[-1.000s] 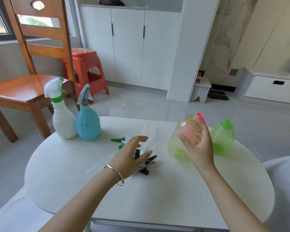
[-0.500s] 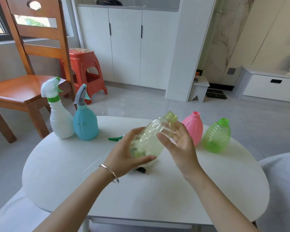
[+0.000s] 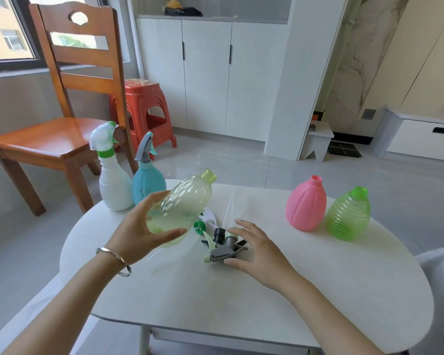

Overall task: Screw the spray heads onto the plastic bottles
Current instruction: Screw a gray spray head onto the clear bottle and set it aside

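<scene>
Now left hand (image 3: 139,231) alone grips yellow-green bottle (image 3: 182,203), right hand (image 3: 256,249) released, fingers spread over spray heads (image 3: 222,245).

I see a translucent, dimpled plastic bottle (image 3: 182,204), a glossy ribbed green bottle (image 3: 349,213), a matt white table (image 3: 292,290), and a polished wooden chair (image 3: 49,139).

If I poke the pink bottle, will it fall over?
Probably it would slide or wobble: the pink bottle looks empty and thin-walled, so likely very light. Its wide round bottom and narrow open neck suggest it stands fairly steady on the table.
</scene>
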A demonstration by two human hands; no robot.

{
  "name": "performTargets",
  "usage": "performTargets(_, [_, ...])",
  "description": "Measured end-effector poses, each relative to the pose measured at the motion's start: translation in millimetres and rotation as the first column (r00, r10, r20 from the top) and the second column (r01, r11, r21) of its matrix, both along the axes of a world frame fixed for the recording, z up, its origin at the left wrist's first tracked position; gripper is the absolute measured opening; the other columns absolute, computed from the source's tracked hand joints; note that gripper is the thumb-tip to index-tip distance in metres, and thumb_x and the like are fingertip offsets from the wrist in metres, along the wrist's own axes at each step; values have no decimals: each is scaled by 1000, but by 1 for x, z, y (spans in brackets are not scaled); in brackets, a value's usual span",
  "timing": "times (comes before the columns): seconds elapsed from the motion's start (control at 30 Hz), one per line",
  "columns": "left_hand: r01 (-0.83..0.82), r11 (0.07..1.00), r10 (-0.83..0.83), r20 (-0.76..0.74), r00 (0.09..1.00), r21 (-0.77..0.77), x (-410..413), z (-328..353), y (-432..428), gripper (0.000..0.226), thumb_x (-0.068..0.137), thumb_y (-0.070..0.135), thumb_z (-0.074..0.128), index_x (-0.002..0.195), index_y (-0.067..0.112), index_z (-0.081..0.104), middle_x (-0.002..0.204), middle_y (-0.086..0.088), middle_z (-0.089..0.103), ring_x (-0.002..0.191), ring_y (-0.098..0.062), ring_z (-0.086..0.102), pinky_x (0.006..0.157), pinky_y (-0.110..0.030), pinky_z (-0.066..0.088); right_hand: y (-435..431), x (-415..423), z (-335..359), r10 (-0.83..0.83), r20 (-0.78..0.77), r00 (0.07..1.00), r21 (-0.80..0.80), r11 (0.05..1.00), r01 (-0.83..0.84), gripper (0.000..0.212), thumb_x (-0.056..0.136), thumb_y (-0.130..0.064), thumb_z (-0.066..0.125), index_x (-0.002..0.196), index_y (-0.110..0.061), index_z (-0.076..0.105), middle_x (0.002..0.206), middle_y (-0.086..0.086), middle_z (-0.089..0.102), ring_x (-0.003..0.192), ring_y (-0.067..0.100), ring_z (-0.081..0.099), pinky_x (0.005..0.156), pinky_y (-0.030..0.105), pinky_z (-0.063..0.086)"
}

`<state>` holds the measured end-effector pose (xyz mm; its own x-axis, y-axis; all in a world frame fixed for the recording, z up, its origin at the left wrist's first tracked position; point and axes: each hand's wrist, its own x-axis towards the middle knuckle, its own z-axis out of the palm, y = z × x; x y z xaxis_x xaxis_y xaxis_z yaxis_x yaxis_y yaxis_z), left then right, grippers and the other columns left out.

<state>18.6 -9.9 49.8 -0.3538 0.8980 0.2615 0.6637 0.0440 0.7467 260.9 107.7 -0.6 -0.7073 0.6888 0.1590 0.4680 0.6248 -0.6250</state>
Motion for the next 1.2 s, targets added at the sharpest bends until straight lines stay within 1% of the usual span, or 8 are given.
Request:
performTargets(0.33, [-29,1000,29,-1,1000,-6,-15,-3,-4,90,50,68,69,130,37,43,125,14,54,118,-8,50,101,-29,39,5,-24,-17,44,179,983,256,963,-90,43,85,-46,59,125,-30,53,156,-7,19,146,10,7,116,31,-3])
performTargets(0.6, [-32,999,32,9,999,-13,-14,-5,3,92,50,68,68,132,34,42,128,12,53,118,-9,49,101,-30,39,12,-27,-19,47,90,995,269,961,-69,25,85,-33,63,107,-21,63,151,-6,32,145,10,12,111,21,-9])
performTargets(0.73, [-28,1000,28,18,999,-8,-12,-6,6,92,51,67,69,132,33,42,131,8,54,121,-11,49,105,-36,41,11,-25,-2,3,-146,989,133,991,17,28,72,-29,78,97,-20,68,136,-10,49,137,9,31,114,23,11])
performTargets(0.83, [-28,1000,28,38,999,-2,-10,-6,9,92,50,67,70,132,34,43,132,8,53,123,-11,48,106,-39,41,14,-19,21,-162,-481,862,-156,983,98,26,70,-22,80,90,-32,68,122,-21,55,123,-3,45,104,9,27])
performTargets(0.93, [-27,1000,27,51,998,0,-8,-7,11,89,49,68,70,129,40,42,128,13,53,122,-10,48,104,-35,41,22,-6,38,-341,-673,657,-438,899,17,21,75,-33,71,94,-25,71,102,-15,68,96,-2,59,97,21,40])
performTargets(1.03, [-33,999,33,30,999,-17,-6,-8,13,85,49,68,69,126,47,40,126,15,52,119,-8,47,100,-30,40,31,5,44,-507,-752,420,-615,769,-174,22,82,-37,59,86,-21,73,95,-7,72,99,5,65,97,26,47])
performTargets(1.1, [-41,999,41,7,999,-16,-6,-9,14,80,50,66,70,122,50,39,125,13,53,116,-9,48,98,-30,40,36,10,44,-625,-739,252,-673,675,-302,24,91,-32,53,106,-20,67,105,-3,72,106,8,65,93,28,52])
performTargets(1.2, [-57,998,57,-31,998,-3,-6,-10,14,75,56,55,78,121,48,41,126,7,54,115,-11,49,98,-30,40,39,14,41,-690,-695,200,-711,621,-330,21,96,-20,49,113,-12,58,105,0,69,98,6,68,86,27,55])
